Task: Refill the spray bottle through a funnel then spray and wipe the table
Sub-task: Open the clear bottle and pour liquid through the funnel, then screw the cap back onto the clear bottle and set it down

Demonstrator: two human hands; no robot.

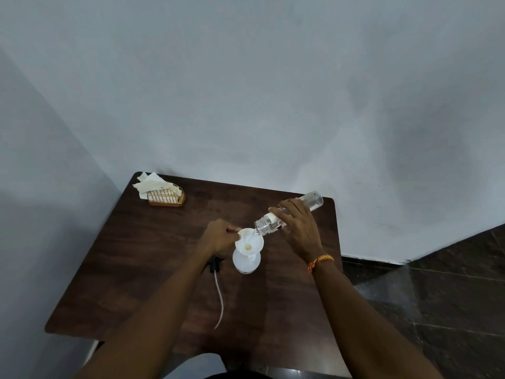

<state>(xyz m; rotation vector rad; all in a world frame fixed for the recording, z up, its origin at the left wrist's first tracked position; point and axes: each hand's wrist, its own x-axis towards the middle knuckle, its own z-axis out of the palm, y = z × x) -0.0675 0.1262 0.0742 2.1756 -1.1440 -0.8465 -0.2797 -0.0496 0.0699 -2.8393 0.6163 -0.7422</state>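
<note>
Right hand [297, 231] wraps clear water bottle [287, 214], tilted mouth-down over white funnel [249, 241]; fingers hide bottle's middle. Left hand [220, 236] pinches funnel rim. Funnel sits in white spray bottle [246, 262] between hands, neck hidden under it. Black spray head [214, 265] with tube [220, 302] lies under left wrist, partly covered. Stream hard to make out.

1 dark wood table [131, 269]. 1 white plastic spray bottle [246, 262] w/ 1 white funnel [249, 241]. 1 clear water bottle [289, 213], 2 o'clock. 1 black sprayer head w/ tube [216, 272]. 1 wicker tissue holder [166, 197], 11 o'clock. 2 hands: left hand [220, 237], right hand [299, 228].
</note>
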